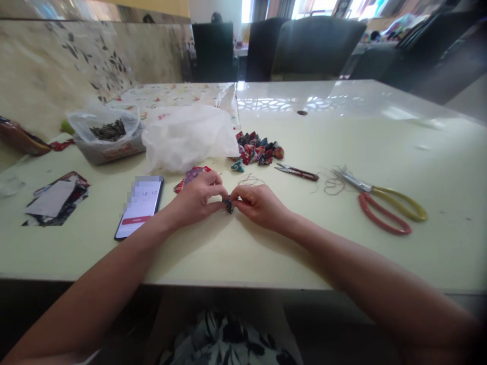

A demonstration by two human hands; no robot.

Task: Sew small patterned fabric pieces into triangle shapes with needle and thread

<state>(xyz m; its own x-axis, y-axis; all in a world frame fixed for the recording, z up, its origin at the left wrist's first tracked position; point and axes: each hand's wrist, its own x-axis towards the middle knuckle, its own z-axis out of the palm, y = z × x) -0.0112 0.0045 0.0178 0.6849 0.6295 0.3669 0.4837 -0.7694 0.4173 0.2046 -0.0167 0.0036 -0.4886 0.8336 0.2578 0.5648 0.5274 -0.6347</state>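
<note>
My left hand (198,198) and my right hand (258,204) meet just above the pale table (266,253), near its front edge. Both pinch a small dark fabric piece (229,205) between their fingertips. A loop of brown thread (250,179) lies just beyond my right hand. A red patterned cloth scrap (190,176) sits behind my left hand. Farther back is a heap of small colourful fabric pieces (258,147), with one teal piece (238,166) lying apart from it.
A phone (140,205) lies screen-up left of my hands. Small thread snips (297,172) and large scissors with yellow and red handles (384,203) lie to the right. White plastic bag (186,134), bag of dark bits (108,133), cut cloth pile (57,198) stand left. Dark chairs (315,48) line the far side.
</note>
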